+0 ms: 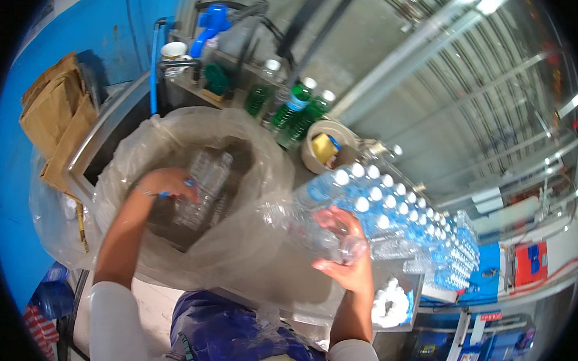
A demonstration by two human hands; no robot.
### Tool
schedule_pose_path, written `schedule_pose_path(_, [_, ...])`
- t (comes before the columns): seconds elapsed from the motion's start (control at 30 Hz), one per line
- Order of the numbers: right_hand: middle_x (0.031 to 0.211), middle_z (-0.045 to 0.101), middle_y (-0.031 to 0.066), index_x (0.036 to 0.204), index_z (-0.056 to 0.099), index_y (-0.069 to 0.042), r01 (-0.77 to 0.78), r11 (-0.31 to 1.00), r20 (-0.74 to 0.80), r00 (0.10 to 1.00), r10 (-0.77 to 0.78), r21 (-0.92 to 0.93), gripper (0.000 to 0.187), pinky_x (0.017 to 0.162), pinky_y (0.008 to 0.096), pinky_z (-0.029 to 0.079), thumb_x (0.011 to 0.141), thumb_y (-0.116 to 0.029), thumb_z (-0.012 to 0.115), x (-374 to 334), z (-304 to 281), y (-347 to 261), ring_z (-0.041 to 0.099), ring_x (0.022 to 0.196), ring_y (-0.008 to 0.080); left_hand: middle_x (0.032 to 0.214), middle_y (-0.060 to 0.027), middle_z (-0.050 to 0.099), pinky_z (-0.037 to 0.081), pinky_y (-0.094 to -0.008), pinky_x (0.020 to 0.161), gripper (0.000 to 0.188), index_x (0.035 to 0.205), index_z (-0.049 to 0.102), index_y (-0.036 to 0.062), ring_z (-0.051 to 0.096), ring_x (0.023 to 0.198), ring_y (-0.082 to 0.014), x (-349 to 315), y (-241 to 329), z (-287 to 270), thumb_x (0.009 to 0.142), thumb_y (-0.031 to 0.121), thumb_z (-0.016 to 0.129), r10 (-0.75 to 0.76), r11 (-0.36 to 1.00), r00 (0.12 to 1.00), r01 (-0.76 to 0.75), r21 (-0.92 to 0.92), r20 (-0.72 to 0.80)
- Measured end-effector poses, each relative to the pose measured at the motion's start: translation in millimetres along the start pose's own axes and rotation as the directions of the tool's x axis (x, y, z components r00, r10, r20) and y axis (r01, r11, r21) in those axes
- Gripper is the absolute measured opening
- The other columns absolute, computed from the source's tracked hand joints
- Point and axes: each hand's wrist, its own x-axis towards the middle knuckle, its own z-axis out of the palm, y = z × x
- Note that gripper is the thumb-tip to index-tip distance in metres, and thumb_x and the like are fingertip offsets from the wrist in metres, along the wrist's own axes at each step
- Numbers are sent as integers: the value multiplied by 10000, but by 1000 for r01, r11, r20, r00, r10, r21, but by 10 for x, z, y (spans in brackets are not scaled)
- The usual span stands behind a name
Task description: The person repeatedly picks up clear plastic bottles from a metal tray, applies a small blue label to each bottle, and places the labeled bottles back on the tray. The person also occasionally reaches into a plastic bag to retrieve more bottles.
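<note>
A large translucent plastic bag [262,146] stands with its mouth wide, and clear plastic bottles lie inside it. My left hand [170,184] reaches down into the bag, its fingers closed against a clear plastic bottle [205,184]; motion blur softens the grip. In front of the bag's right side, my right hand [349,249] curls its fingers and thumb around one end of another clear plastic bottle [301,231]. That bottle is capless as far as I can see and tilts toward the bag. Both forearms come up from the lower edge.
Many white-capped clear bottles [393,205] stand in rows on the right. Green-liquid bottles [296,112] and a beige bucket [314,157] with a yellow sponge are behind the bag. White caps [392,303] lie at the lower right. Brown paper [57,116] is at left.
</note>
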Motion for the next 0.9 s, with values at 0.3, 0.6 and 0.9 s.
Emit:
schedule_pose_path(0.3, [1081, 650, 182, 1320, 446, -3, -613, 772, -658, 652, 377, -166, 639, 810, 347, 529, 811, -175, 791, -1879, -1274, 699, 663, 967, 274, 1268, -289, 439, 493, -420, 886, 647, 1198, 644, 109, 591, 1001, -412, -1878, 1638, 1211, 628, 341, 843, 740, 670, 605, -622, 406, -294])
schedule_pose_path(0.6, [690, 635, 122, 1347, 423, 67, -751, 644, -361, 647, 672, -147, 761, 470, 276, 485, 840, -401, 744, -2019, -1342, 1327, 636, 509, 171, 994, -333, 604, 503, -467, 845, 560, 1047, 690, 10, 550, 1032, -452, -663, 2561, 2923, 671, 412, 791, 361, 824, 901, -188, 534, -240])
schedule_pose_path(0.9, [791, 663, 185, 1309, 496, 29, -522, 415, -357, 838, 413, -745, 650, 604, 312, 546, 858, -384, 716, -1658, -949, 1272, 685, 701, 233, 885, -234, 666, 512, -486, 800, 516, 1139, 636, 36, 586, 1044, -406, -948, 2136, 1951, 677, 250, 725, 540, 842, 720, -464, 276, -436])
